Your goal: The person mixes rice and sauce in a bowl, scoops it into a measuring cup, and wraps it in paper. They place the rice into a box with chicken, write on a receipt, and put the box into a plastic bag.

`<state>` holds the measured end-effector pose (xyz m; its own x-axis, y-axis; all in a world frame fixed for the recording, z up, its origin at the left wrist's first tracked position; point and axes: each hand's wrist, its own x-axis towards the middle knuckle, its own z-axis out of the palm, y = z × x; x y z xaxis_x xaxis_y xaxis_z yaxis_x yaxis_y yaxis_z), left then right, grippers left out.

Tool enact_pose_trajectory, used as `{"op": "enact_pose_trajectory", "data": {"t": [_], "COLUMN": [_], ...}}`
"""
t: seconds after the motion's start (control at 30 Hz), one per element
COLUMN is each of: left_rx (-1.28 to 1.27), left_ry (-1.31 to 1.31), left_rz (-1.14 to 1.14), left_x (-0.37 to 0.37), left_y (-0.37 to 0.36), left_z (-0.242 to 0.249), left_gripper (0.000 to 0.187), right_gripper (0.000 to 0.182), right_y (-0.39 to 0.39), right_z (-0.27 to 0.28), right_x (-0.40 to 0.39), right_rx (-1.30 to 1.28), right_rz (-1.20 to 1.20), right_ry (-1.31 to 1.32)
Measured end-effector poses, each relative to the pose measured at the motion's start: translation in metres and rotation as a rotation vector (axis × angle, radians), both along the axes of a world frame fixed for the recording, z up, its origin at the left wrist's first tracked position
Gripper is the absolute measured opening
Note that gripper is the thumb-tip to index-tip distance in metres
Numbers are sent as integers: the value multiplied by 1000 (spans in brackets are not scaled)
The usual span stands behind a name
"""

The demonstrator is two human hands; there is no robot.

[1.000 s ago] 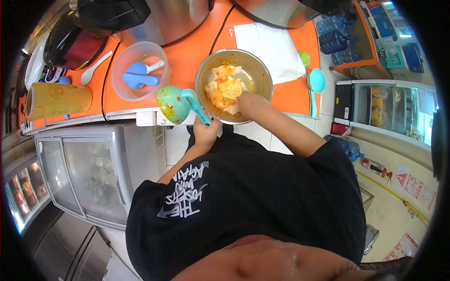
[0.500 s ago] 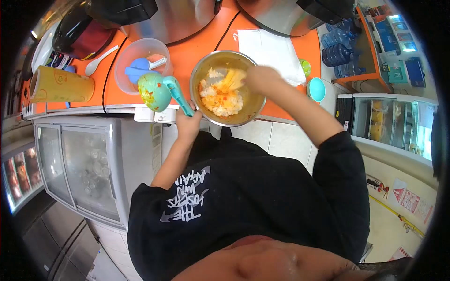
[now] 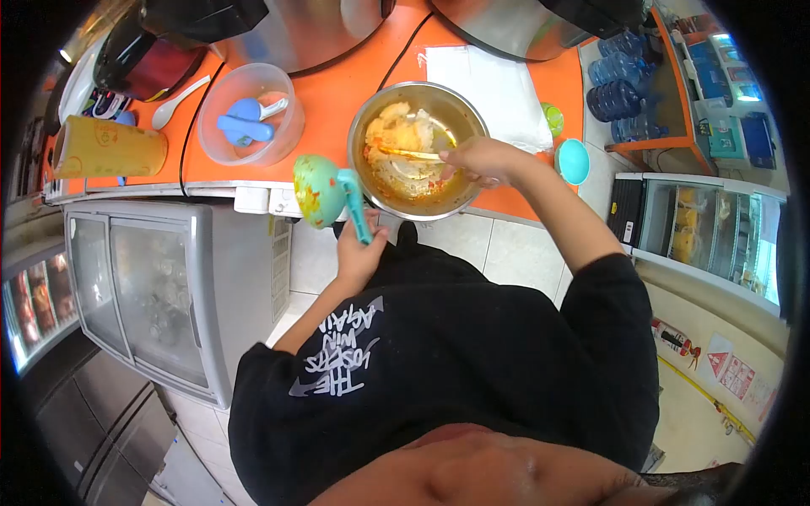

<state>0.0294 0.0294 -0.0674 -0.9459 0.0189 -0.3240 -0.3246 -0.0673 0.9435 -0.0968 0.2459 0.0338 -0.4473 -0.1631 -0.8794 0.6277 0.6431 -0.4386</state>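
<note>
A steel bowl (image 3: pixel 462 196) at the counter's front edge holds rice (image 3: pixel 396 135) and an orange-red sauce. My right hand (image 3: pixel 483 162) grips a pale utensil (image 3: pixel 415 154) whose far end lies in the rice. Just left of the bowl, my left hand (image 3: pixel 361 244) is closed on the handle of a turquoise ladle (image 3: pixel 325 191). Its rounded cup is smeared with yellow and red sauce. Whether my left fingers also touch the bowl is unclear.
A clear tub (image 3: pixel 291 139) with blue scoops, a white spoon (image 3: pixel 180 102) and a yellow roll (image 3: pixel 110 148) are on the left. White sheets (image 3: pixel 498 93), a green container (image 3: pixel 552 119) and a turquoise cup (image 3: pixel 573 161) are on the right. Large steel containers stand behind.
My left hand and the ladle have moved right and down. The rice has gathered at the bowl's far left. My right hand has shifted right and down, and its utensil now shows clearly.
</note>
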Motion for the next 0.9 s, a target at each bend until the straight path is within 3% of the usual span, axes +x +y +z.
{"op": "enact_pose_trajectory", "data": {"t": [0.03, 0.1, 0.17, 0.2, 0.3, 0.33, 0.4, 0.43, 0.5, 0.57, 0.63, 0.7, 0.77, 0.8, 0.87, 0.9], "left_rx": [-1, -255, -314, -303, -316, -337, -375, -414, -365, -135, -17, 111, -68, -181, -175, -162], "left_ry": [-2, 46, 81, 99, 103, 91, 106, 123, 115, 12, 24, 39, 88, 141, 137, 138], "left_rz": [-3, 33, 7, 41, 46, 28, -28, -83, -73, -58, -22, 40, -69, -113, -106, -99], "left_x": [-3, -8, -35, -50, -98, -109, -129, -140, -144, -128, -113, -101, -86, -79, -65, -58], "left_y": [-7, -24, -31, -30, -25, -23, -23, -23, -22, -22, -14, -6, -1, -2, -6, -8], "left_z": [-8, -24, -12, -13, -8, -7, -11, -14, -21, -10, 12, 37, 55, 51, 34, 23], "left_gripper": [20, 15, 15, 16, 16, 15, 13, 12, 9, 11, 12, 14, 14, 16, 17, 18], "right_gripper": [41, 40, 35, 31, 30, 30, 28, 27, 29, 31, 35, 39, 41, 41, 41, 41], "right_y": [3, -6, -26, -38, -48, -42, -22, -16, 5, 10, 44, 12, -25, -39, -56, -55], "right_z": [8, 13, 3, -8, -78, -68, -62, -42, 18, 42, -21, -24, -42, -41, -29, -23], "right_x": [0, 8, 19, 15, 25, 14, -22, -34, -22, -19, 17, 56, 80, 75, 56, 49], "right_rx": [81, 215, 175, 493, 720, 593, 606, 621, 606, 792, 442, 77, 258, 254, 49, 45], "right_rz": [106, 187, 104, 339, 410, 443, 570, 698, 675, 824, 586, 243, 306, 304, -222, -230], "right_ry": [101, 225, 995, 690, 601, 639, 626, 610, 827, 528, 709, 604, 964, 956, 200, 201]}}
